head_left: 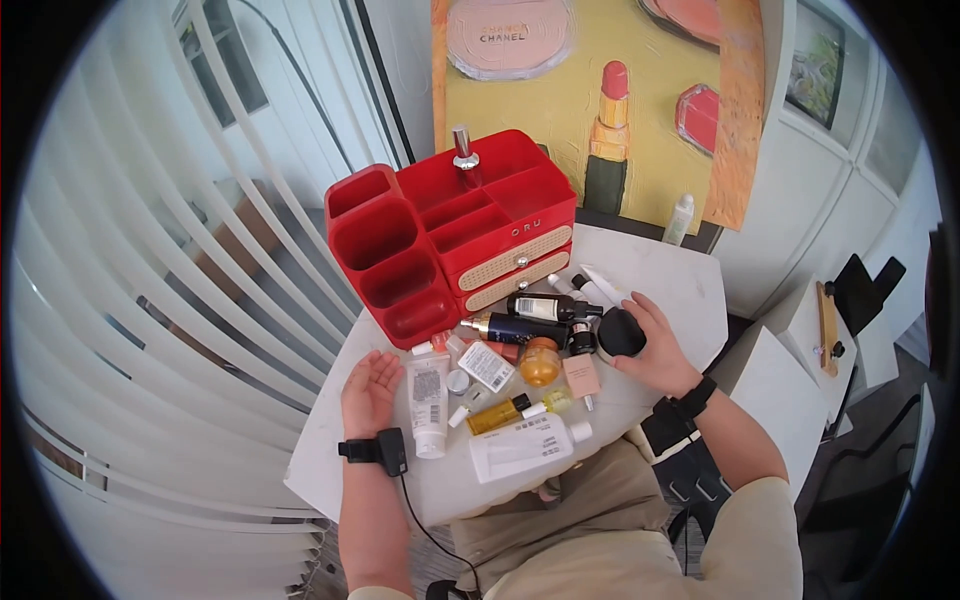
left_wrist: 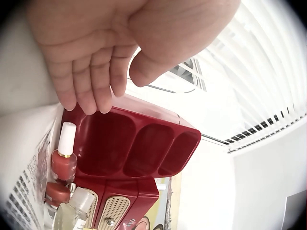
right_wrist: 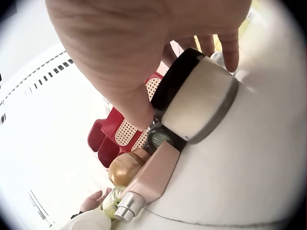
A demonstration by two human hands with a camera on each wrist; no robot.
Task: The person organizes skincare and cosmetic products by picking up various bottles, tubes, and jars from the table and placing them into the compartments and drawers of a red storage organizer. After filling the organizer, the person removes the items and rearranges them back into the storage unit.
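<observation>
My right hand (head_left: 655, 352) is at the right of the cluster of cosmetics, its thumb and fingers around a cream-coloured jar (right_wrist: 204, 98) with a black lid (head_left: 621, 332). The jar's base is close over the white tabletop. Beside it lie a pink bottle (right_wrist: 156, 175) and an amber round jar (head_left: 540, 362). My left hand (head_left: 372, 388) is held palm up with its fingers extended, holding nothing. It is just left of a white tube (head_left: 429, 405). In the left wrist view, its fingertips overlap the edge of the red organizer (left_wrist: 108, 143).
The red organizer with two woven-front drawers (head_left: 515, 262) stands at the back; a silver-capped bottle (head_left: 465, 155) is in it. Several bottles lie before it, including a white bottle (head_left: 530, 447) near the front edge. A small bottle (head_left: 679, 220) stands at the back right.
</observation>
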